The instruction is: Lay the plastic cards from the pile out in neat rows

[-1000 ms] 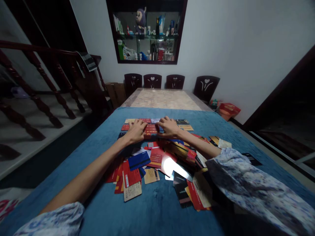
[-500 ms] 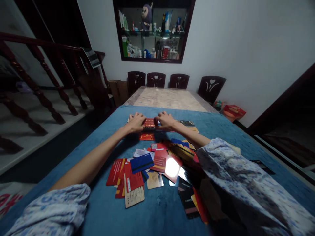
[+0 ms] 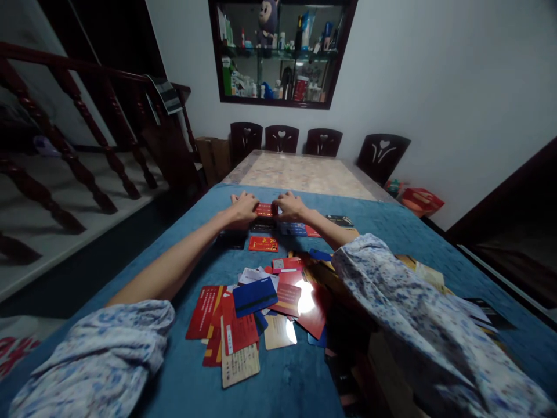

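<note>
A red card [image 3: 265,210] lies between my two hands towards the far part of the blue cloth. My left hand [image 3: 244,209] grips its left edge with bent fingers, and my right hand [image 3: 289,206] has closed on its right edge. Just below it is a dark card [image 3: 263,225], with a blue card [image 3: 293,229] to the right, partly under my right wrist. An orange-red card [image 3: 263,244] lies nearer to me. Closer still is a loose pile of overlapping cards, with a blue card [image 3: 255,296] on top. My right sleeve hides part of the pile.
The blue cloth [image 3: 174,348] covers the near part of the long table [image 3: 296,171]. More cards lie right of my right arm, including a black card [image 3: 489,313]. Dark chairs [image 3: 282,138] stand at the far end, and a stair railing [image 3: 87,116] runs on the left.
My hands have shifted slightly away from me with the red card, so more of the dark card below it shows. The view has turned slightly. The near pile looks the same.
</note>
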Tool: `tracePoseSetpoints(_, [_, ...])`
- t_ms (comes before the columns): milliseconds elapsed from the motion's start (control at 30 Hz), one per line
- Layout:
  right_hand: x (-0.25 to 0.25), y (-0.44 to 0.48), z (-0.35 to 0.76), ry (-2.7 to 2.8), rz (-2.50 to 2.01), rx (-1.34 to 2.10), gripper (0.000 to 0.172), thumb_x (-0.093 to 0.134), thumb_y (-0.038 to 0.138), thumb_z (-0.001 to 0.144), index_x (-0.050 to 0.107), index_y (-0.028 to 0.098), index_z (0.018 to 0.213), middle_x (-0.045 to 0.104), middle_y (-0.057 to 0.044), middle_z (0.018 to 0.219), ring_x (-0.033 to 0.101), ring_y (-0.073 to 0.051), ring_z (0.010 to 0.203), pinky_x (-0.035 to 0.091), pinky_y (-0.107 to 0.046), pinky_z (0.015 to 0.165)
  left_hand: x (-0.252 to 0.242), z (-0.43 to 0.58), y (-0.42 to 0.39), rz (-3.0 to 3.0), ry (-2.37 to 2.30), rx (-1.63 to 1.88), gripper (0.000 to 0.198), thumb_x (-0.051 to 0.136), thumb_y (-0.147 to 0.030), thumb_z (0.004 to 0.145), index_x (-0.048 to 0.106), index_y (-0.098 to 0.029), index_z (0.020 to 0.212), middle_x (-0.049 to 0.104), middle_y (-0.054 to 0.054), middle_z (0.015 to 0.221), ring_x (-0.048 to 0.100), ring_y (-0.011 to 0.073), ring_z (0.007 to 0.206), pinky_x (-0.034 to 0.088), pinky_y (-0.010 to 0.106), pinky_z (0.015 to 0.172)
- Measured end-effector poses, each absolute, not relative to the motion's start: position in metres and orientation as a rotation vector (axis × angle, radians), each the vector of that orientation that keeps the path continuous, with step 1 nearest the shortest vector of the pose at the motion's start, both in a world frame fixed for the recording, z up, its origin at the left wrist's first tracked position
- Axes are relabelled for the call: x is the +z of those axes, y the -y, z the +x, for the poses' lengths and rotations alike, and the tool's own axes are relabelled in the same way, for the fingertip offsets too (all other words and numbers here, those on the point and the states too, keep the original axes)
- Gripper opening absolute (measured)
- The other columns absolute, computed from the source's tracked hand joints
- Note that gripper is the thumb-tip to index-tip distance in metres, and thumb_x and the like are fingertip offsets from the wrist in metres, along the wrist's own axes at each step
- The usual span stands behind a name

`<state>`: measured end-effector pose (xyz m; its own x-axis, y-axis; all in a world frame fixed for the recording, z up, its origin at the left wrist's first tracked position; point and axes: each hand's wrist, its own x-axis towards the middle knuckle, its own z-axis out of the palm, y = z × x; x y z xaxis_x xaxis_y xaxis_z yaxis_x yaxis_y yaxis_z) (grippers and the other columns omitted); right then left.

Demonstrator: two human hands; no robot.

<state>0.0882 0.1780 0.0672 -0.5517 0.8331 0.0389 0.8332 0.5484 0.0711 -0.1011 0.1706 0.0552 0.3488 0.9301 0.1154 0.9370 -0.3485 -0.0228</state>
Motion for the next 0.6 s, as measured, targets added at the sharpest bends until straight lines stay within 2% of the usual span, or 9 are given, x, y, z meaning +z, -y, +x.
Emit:
tracePoseSetpoints(333, [0.053, -0.202, 0.076, 2.794, -1.517, -0.077, 0.04, 0.059, 0.033, 0.083, 0.067, 0.018, 0.119, 0.056, -0.017, 0.132, 0.041, -0.036, 0.123, 0.043, -0.049, 0.091, 0.043, -0.104, -0.187, -2.512, 1.846, -0.099, 0.029, 0.055, -0.019, 0.077, 0.07, -0.017, 0.101, 0.061, 0.016, 0.116, 0.044, 0.0396, 0.118, 0.037, 0.058, 0.092])
tracePoseSetpoints(600, [0.05, -0.219, 0.074, 2.802, -1.595, -0.034, 0.039, 0.062, 0.035, 0.082, 0.069, 0.023, 0.118, 0.057, -0.014, 0.133, 0.042, -0.036, 0.125, 0.043, -0.048, 0.094, 0.037, -0.103, -0.204, -2.514, 1.883, -0.006, 0.032, 0.055, -0.02, 0.077, 0.07, -0.02, 0.105, 0.062, 0.014, 0.12, 0.043, 0.0394, 0.122, 0.038, 0.063, 0.095])
